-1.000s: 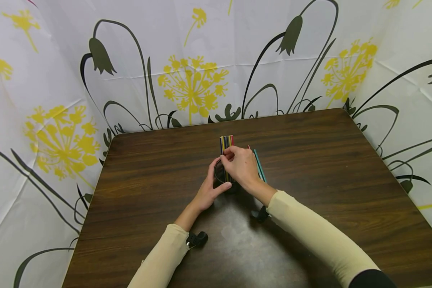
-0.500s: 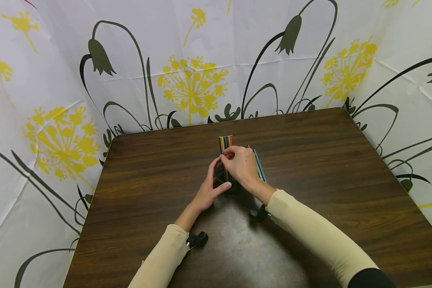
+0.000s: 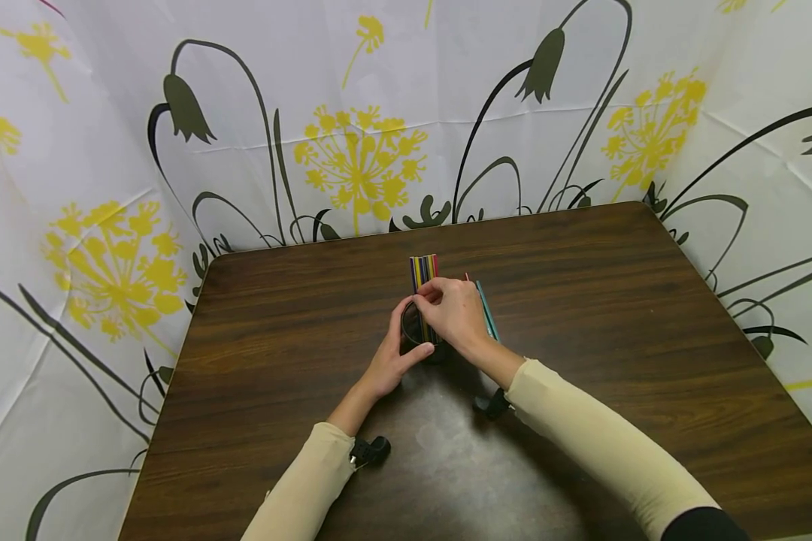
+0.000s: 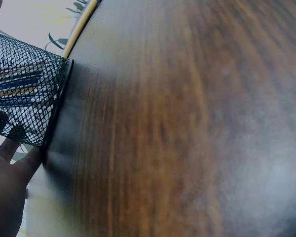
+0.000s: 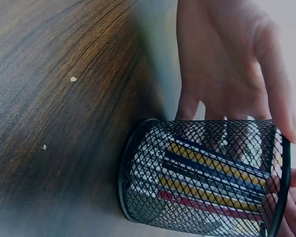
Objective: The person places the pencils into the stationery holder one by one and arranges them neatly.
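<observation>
A black wire-mesh pencil cup point(image 5: 282, 197) stands on the table, with a bundle of colored pencils point(image 3: 419, 269) upright inside and jutting above its rim. Blue, yellow and red pencils show through the mesh in the right wrist view. My left hand point(image 3: 386, 362) grips the cup around its near left side, thumb at the front. At the cup's rim, my right hand point(image 3: 457, 309) pinches the pencils between thumb and fingers, hiding part of them in the head view. The left wrist view shows my left hand's fingers point(image 4: 27, 165) against the cup's lower mesh.
Teal pencils point(image 3: 487, 309) lie on the brown wood-grain table point(image 3: 616, 330) just right of my right hand, with a red tip point(image 3: 467, 276) beside them. A white curtain point(image 3: 392, 68) with flower prints hangs behind the table's far edge.
Both hands keep nearly the same place and hold. The tops of the colored pencils have shifted very slightly left, and my right hand's fingertips sit a touch lower.
</observation>
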`<state>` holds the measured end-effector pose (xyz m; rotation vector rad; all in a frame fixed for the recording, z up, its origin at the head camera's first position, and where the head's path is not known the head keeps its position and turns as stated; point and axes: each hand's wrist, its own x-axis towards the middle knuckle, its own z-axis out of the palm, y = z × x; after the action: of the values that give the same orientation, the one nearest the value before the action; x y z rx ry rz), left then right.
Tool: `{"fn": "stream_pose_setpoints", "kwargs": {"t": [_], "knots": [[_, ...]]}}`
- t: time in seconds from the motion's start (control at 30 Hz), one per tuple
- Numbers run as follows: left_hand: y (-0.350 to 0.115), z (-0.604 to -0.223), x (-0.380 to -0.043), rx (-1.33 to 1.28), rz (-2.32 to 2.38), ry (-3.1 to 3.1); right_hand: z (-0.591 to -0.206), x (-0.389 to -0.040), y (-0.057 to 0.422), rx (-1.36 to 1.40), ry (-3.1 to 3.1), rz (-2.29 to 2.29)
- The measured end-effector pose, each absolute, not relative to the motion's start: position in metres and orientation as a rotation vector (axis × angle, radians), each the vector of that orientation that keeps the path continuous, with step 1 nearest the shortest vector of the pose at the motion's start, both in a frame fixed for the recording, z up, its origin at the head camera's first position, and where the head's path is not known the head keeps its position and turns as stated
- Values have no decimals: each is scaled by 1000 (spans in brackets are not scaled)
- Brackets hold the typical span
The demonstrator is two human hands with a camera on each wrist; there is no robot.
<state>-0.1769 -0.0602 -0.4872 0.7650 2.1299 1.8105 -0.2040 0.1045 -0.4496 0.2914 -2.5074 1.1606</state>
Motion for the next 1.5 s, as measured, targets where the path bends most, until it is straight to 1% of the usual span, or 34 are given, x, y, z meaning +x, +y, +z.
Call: {"fn": "stream_pose_setpoints", "kwargs": {"t": [0.23,0.43,0.63,0.8,1.07,1.4,1.5], "knots": [[-61,-486,-176,733,1797,2119,-441,-199,122,287,-2434,1244],[-60,-485,-176,710,1792,2133,-440,-206,152,142,-2468,1310],[-60,-487,-177,702,1799,2146,-459,-215,188,-77,-2736,1265],[-60,-488,-177,715,1809,2126,-482,-217,209,-187,-2956,1274],[-61,-487,-176,728,1810,2117,-501,-220,217,-227,-3080,1285],[-61,-486,-176,721,1807,2128,-501,-223,213,-262,-3108,1224],[-62,-486,-175,715,1795,2136,-498,-224,213,-253,-3153,1113]]}}
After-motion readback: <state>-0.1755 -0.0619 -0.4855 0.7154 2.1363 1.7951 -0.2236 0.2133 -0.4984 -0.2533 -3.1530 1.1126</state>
